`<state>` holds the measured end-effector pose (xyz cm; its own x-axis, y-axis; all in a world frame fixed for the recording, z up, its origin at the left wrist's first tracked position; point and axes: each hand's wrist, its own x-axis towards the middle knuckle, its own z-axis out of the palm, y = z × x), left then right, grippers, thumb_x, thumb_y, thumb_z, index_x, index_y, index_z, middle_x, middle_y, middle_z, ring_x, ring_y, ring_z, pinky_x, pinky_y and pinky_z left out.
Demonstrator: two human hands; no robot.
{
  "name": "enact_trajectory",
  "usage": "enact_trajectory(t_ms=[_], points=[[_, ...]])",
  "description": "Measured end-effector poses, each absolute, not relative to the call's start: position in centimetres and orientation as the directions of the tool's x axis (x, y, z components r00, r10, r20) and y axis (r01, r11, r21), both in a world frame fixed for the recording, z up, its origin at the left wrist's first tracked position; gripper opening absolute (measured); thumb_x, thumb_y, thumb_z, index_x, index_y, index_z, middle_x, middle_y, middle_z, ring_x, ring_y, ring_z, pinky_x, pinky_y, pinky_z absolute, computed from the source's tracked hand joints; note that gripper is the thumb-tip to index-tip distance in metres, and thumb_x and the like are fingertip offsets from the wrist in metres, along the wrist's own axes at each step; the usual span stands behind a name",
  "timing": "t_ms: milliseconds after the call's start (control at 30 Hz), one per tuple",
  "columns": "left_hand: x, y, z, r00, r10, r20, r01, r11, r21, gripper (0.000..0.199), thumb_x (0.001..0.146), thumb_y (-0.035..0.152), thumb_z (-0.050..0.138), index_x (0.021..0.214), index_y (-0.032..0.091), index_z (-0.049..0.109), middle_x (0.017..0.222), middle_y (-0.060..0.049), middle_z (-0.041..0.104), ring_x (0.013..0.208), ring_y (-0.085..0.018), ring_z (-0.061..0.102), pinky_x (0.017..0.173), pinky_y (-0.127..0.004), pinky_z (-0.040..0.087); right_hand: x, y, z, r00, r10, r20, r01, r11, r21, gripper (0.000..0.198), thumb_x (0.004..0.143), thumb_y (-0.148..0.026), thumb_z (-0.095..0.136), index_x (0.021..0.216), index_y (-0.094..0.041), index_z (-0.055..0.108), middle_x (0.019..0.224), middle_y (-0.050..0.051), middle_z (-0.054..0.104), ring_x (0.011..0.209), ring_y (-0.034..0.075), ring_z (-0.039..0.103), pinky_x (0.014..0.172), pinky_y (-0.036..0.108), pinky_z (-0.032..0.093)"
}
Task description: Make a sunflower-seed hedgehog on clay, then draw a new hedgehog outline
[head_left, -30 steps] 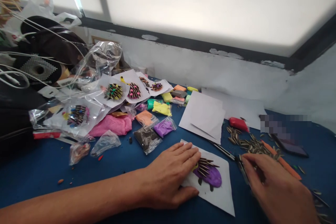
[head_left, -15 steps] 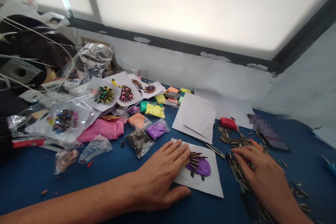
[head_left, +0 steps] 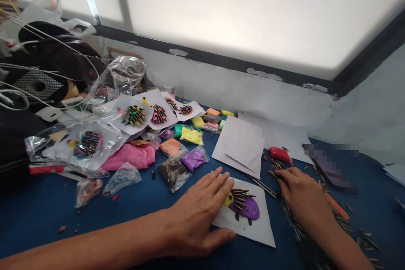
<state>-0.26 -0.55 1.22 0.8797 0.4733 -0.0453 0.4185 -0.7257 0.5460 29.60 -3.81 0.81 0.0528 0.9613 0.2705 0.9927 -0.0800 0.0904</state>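
My left hand (head_left: 201,215) lies flat, fingers stretched out, on the left part of a white paper sheet (head_left: 264,236). Pressed onto that sheet is a purple clay hedgehog (head_left: 251,209) with a yellow face, dark feet and striped sunflower seeds stuck in its back as spines. The rear of its body is bare purple clay. To the right, my right hand (head_left: 305,198) reaches into a scattered pile of sunflower seeds (head_left: 344,223). Its thumb and forefinger are pinched together at a sunflower seed (head_left: 271,174).
Tweezers (head_left: 261,185) lie between the sheet and the seeds. Behind are blank papers (head_left: 238,141), a red clay packet (head_left: 281,155) and a phone (head_left: 335,173). Bagged clay, including a purple packet (head_left: 194,158), and finished seed-spined figures (head_left: 159,114) spread leftward. An orange tool (head_left: 338,206) lies by my right wrist.
My right hand has moved farther back over the seed pile, its fingertips now nearer the red packet. The view has shifted slightly. My left hand stays on the sheet.
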Motion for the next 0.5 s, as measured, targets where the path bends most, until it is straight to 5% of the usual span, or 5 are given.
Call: enact_trajectory(t_ms=[233, 367, 500], points=[[-0.2, -0.6, 1.1, 0.884, 0.466, -0.043, 0.411, -0.729, 0.547, 0.092, 0.088, 0.048, 0.064, 0.155, 0.004, 0.020, 0.160, -0.020, 0.012, 0.148, -0.034, 0.005, 0.119, -0.052, 0.014, 30.3, -4.8, 1.0, 0.112, 0.964, 0.243, 0.986, -0.138, 0.093, 0.026, 0.088, -0.024, 0.046, 0.088, -0.018, 0.071, 0.084, 0.011, 0.070, 0.076, 0.028, 0.069, 0.058, 0.037, 0.049], [-0.3, -0.5, 1.1, 0.888, 0.457, -0.049, 0.406, -0.730, 0.550, 0.090, 0.089, 0.048, 0.062, 0.156, 0.005, 0.019, 0.160, -0.019, 0.011, 0.148, -0.033, 0.004, 0.119, -0.052, 0.013, 30.7, -4.9, 0.9, 0.101, 0.966, 0.239, 0.989, -0.124, 0.082, 0.025, 0.088, -0.026, 0.045, 0.079, -0.020, 0.067, 0.078, 0.009, 0.068, 0.073, 0.027, 0.068, 0.063, 0.039, 0.050], [-0.3, -0.4, 1.1, 0.892, 0.449, -0.052, 0.403, -0.737, 0.543, 0.089, 0.090, 0.048, 0.060, 0.156, 0.007, 0.018, 0.160, -0.018, 0.009, 0.148, -0.032, 0.003, 0.119, -0.052, 0.012, 30.6, -4.9, 0.8, 0.064, 0.965, 0.255, 0.995, -0.082, 0.058, 0.027, 0.089, -0.028, 0.044, 0.090, -0.019, 0.069, 0.086, 0.010, 0.069, 0.080, 0.026, 0.068, 0.068, 0.039, 0.050]])
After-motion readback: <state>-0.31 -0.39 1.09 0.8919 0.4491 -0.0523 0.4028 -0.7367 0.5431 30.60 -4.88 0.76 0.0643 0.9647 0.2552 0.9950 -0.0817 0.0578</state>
